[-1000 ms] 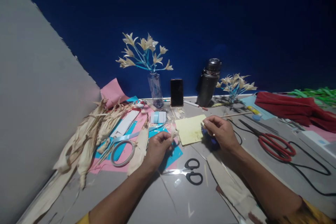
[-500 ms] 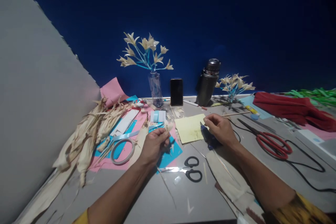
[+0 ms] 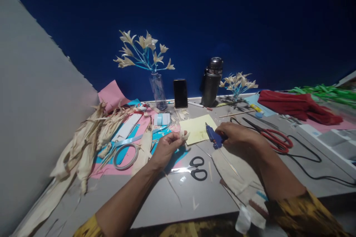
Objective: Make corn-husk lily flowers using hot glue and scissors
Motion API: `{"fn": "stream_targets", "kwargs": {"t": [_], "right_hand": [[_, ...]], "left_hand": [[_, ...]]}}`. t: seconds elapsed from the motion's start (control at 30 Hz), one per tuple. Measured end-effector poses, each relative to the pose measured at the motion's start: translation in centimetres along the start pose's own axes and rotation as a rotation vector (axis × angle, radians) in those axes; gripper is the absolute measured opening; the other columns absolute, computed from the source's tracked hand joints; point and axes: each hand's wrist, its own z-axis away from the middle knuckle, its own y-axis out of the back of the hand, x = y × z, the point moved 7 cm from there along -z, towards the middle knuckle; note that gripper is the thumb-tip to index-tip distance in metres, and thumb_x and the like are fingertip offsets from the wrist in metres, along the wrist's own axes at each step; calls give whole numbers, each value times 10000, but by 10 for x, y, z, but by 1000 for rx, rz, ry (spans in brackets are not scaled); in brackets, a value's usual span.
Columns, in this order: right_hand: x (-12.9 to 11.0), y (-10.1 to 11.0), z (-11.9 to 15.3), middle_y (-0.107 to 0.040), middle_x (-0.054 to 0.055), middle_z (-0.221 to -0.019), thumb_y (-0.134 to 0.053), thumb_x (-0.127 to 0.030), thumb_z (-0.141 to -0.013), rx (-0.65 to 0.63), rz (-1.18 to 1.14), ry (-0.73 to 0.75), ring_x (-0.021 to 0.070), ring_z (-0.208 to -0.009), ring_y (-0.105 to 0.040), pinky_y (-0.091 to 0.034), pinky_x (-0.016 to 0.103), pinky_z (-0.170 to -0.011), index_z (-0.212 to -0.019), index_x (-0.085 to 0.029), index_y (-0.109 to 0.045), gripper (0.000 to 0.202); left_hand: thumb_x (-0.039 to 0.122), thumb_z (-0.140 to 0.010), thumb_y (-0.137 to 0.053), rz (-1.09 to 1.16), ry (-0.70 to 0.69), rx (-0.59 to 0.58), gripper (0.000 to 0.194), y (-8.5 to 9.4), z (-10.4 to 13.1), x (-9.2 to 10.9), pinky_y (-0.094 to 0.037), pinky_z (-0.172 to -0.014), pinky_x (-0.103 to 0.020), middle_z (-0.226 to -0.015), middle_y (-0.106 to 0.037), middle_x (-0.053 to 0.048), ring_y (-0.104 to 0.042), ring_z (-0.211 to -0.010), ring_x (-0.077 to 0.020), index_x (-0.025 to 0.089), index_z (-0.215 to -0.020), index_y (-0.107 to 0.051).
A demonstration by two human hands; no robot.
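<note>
My left hand (image 3: 167,147) pinches a small cream flower piece (image 3: 184,136), apparently dried husk, between thumb and fingertips. On the right, my right hand (image 3: 236,133) is closed at the rear of a blue glue gun (image 3: 213,137); its fingertips are partly hidden behind the body. The gun's nozzle points away, over a yellow paper sheet (image 3: 194,124). Just below the gun lies a beige cloth (image 3: 232,166) with a thin metal rod across it. Black-handled scissors (image 3: 191,169) lie between my forearms, their blades pointing left.
Dried husks (image 3: 89,148), coloured paper and a tape roll (image 3: 115,157) crowd the left. Behind stand a glass vase (image 3: 158,92) of husk flowers, a phone (image 3: 180,94) and a flask (image 3: 212,87). Red-handled scissors (image 3: 263,133), a black cord (image 3: 306,148) and a red cloth (image 3: 300,107) lie right.
My right hand has shifted from above the glue gun's nozzle to its rear. My left hand has turned, bringing the flower piece into clearer view. The camera view has shifted slightly.
</note>
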Motion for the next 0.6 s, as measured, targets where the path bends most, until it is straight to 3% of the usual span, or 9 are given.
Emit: {"fn": "stream_targets", "kwargs": {"t": [0.2, 0.33, 0.47, 0.6], "right_hand": [[2, -6, -5, -694, 74, -893, -652, -166, -662, -48, -31, 40, 202, -728, -597, -339, 279, -584, -833, -204, -707, 184], [15, -5, -10, -680, 84, -949, -668, -208, -680, -66, -130, 97, 222, -803, -599, -403, 283, -679, -901, -188, -711, 226], [26, 3, -8, -685, 64, -944, -659, -230, -689, -100, -356, 139, 230, -839, -597, -441, 290, -731, -998, -172, -701, 317], [37, 16, -1, -692, 41, -928, -639, -278, -735, -89, -640, 136, 228, -855, -610, -466, 298, -736, -1030, -177, -684, 315]], "left_hand": [[361, -690, -839, 19, 72, -62, 321, 1, -9, -8, -501, -881, -383, -782, -686, -48, -671, -856, -202, 182, -693, -572], [300, -709, -806, -175, 24, -83, 242, -3, -7, 1, -486, -874, -386, -758, -675, -55, -666, -946, -253, 195, -658, -594], [202, -750, -707, -324, -44, -120, 152, -12, -1, 10, -448, -918, -408, -909, -716, -102, -596, -1188, -336, 214, -644, -600], [195, -766, -642, -437, -71, -162, 95, -17, 2, 8, -442, -913, -383, -1002, -719, -100, -612, -1115, -302, 206, -685, -593]]}}
